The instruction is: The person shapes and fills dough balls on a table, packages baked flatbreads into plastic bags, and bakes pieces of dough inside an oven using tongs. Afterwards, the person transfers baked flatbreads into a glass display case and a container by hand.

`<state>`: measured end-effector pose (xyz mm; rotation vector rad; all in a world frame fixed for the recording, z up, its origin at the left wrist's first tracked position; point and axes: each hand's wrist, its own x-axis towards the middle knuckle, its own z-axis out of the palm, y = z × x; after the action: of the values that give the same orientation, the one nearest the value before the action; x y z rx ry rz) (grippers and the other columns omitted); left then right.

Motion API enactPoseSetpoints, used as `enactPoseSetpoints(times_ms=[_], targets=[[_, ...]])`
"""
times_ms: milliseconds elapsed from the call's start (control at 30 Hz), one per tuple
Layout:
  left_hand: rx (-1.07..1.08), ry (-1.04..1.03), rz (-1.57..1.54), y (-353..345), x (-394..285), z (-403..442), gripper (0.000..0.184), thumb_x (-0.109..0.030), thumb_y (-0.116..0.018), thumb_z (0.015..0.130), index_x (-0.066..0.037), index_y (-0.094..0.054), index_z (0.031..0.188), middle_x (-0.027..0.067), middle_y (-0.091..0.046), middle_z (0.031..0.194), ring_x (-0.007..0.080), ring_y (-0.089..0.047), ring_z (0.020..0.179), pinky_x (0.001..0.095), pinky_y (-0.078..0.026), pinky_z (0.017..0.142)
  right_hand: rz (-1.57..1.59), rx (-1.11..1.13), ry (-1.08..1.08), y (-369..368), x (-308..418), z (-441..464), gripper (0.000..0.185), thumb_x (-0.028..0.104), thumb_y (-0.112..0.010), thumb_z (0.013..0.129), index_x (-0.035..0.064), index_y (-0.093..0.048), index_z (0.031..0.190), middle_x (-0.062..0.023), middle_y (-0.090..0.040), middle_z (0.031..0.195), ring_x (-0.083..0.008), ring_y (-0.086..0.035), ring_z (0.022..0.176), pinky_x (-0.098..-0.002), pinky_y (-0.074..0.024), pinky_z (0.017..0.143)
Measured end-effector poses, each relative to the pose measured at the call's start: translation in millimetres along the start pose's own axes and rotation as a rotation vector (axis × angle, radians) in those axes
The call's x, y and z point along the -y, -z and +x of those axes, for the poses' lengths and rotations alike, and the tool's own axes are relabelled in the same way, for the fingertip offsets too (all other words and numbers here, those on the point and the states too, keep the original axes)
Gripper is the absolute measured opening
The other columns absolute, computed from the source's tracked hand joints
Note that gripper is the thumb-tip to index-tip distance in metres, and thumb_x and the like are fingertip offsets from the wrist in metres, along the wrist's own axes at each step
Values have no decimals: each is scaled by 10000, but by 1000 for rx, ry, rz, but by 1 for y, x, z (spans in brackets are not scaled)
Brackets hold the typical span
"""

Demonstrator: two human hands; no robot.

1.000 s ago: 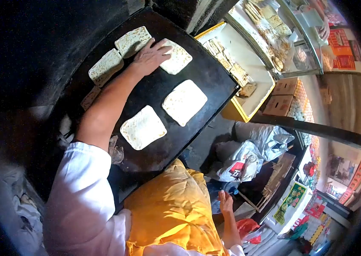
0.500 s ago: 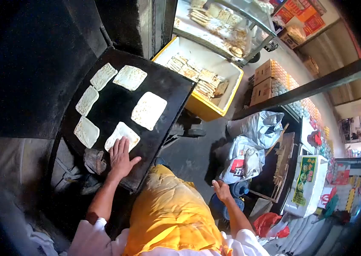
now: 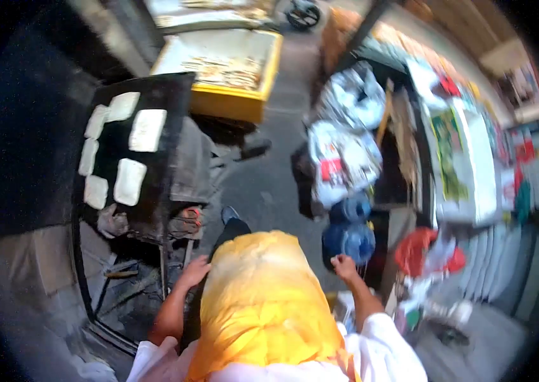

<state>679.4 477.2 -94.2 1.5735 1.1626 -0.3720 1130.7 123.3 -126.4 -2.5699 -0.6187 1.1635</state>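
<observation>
Flatbreads (image 3: 130, 181): six, pale, flat on the griddle (image 3: 114, 149); the one closest to the left hand (image 3: 197, 270) lies forward and left of it, in the near half, long axis running near to far. Left hand, the nearer: off the near right corner, loosely bent, apparently empty. Right hand (image 3: 344, 267): loosely curled beside blue jugs (image 3: 355, 240). Blur: cannot tell whether either hand's fingers meet. Between left hand and griddle: orange-handled object (image 3: 190, 219). Near edge: crumpled cloth (image 3: 112, 221). Beyond far right corner: yellow box (image 3: 228, 103).

Head-worn view, wide, facing forward and down
</observation>
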Motion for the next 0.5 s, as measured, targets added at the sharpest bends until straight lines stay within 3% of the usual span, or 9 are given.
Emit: enactPoseSetpoints(times_ms=[33,100,167,200,267,300,367,400,500], targets=[[17,123,25,-2,0,-24,477,-300,-604,931,16,-572,1286,193,-682,1170,293,-650,1092,388,-495,918,15,-64,-55,-5,-25,-18,348,334,-641,917,-2,-703,981,-147,-715,839,-218,-685,758,-367,-536,716],[-67,96,42,-23,86,-34,331,-292,-600,936,25,-663,1010,92,-668,865,215,-628,811,371,-497,743,51,-155,-190,-18,-69,-51,315,313,-651,906,9,-709,963,-140,-720,823,-213,-685,757,-369,-534,724],[-109,532,-184,-22,62,-61,239,-251,-624,940,-23,-698,952,58,-645,816,154,-594,778,337,-487,690,237,-140,-345,-40,-101,-74,271,280,-658,900,18,-710,944,-130,-721,827,-208,-680,754,-370,-528,732],[-139,607,-268,-31,142,-37,244,-259,-656,924,-27,-715,972,58,-678,873,167,-615,817,342,-501,737,239,-226,-300,-47,-101,-92,244,261,-654,905,23,-705,916,-116,-709,800,-186,-661,711,-362,-523,699],[-129,438,-335,-37,186,-25,278,-282,-681,904,-27,-722,1008,64,-700,956,183,-632,870,353,-510,794,385,-214,-388,-72,-105,-112,237,259,-661,903,26,-699,887,-106,-693,769,-165,-644,693,-352,-516,675],[-66,451,-67,-24,111,-32,326,-308,-678,898,-21,-710,1048,108,-713,1036,211,-650,914,372,-509,838,392,-227,-379,-77,-96,-123,231,260,-670,898,31,-699,894,-102,-693,771,-166,-644,700,-350,-516,672],[14,270,245,-26,107,10,358,-320,-655,906,-14,-696,1085,146,-719,1049,231,-659,939,375,-506,848,343,-220,-411,-106,-84,-142,241,287,-682,892,49,-700,928,-95,-696,813,-182,-650,730,-347,-516,690],[4,295,151,-32,62,15,383,-323,-631,913,-13,-678,1134,175,-709,1078,244,-659,980,370,-498,871,354,-230,-436,-117,-75,-154,241,287,-682,892,49,-700,928,-95,-696,813,-182,-650,730,-347,-516,690],[-70,-110,67,-77,3,39,432,-282,-616,936,-6,-601,1268,134,-697,1115,249,-645,1032,351,-484,923,579,-104,-419,-135,-33,-187,273,309,-676,890,58,-698,997,-115,-711,886,-227,-674,781,-365,-526,737]])
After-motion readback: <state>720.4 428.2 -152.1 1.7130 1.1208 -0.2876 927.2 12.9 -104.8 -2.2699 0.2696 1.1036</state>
